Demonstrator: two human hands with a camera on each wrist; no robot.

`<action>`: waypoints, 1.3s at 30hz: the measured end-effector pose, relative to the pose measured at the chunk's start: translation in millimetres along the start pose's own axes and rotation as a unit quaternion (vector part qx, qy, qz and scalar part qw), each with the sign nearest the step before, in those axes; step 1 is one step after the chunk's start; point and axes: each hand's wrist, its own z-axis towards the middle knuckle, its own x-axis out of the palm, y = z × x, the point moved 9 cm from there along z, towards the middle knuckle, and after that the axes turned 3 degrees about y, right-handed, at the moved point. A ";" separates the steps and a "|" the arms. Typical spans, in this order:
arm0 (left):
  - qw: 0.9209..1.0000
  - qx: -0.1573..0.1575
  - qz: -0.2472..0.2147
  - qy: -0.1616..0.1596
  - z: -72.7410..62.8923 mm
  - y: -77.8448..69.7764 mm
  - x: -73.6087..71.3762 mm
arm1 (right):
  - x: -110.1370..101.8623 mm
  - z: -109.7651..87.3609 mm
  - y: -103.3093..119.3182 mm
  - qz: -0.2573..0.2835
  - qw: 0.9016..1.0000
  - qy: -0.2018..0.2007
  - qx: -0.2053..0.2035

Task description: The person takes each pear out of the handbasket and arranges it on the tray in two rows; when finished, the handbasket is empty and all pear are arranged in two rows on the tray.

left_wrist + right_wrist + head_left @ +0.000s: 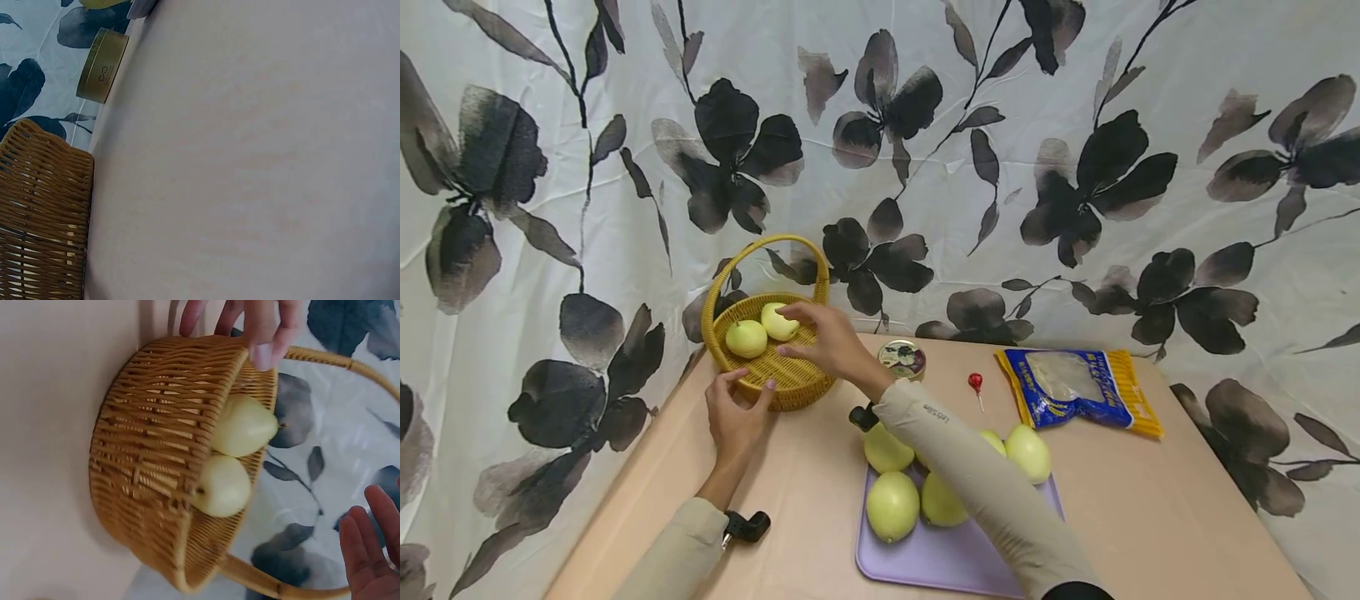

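A wicker basket [790, 385] with a tall handle stands at the table's back left. Inside lie two pale yellow-green pears [747, 339], side by side; they show in the right wrist view too. My left hand [737, 417] holds the basket's near rim, with the thumb over the edge in the right wrist view. Over the basket's right side is my right hand [833, 340], fingers apart and holding nothing, near the farther pear [777, 323]. The left wrist view shows the basket's woven side [44, 219] but not the hand.
Several more pears [892, 507] lie on a lavender tray [887, 560], partly hidden under my right sleeve. Behind it are a round tin [901, 358], a red lollipop [975, 382] and a blue-and-yellow packet [1078, 387]. A flowered cloth [880, 192] hangs along the table's back.
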 end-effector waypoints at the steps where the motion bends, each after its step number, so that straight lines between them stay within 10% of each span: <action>1: 1.000 -0.001 0.000 -0.001 0.1 0.3 -0.2 | 3.7 5.1 -3.1 -0.001 1.000 0.000 0.007; 11: 1.000 -0.005 -0.002 0.005 -1.5 1.2 -0.5 | 35.9 40.9 -32.3 0.056 0.996 -0.004 0.067; 39: 1.000 -0.005 -0.009 -0.007 -1.0 2.7 -0.6 | 104.7 84.3 -44.9 -0.043 0.988 0.117 0.095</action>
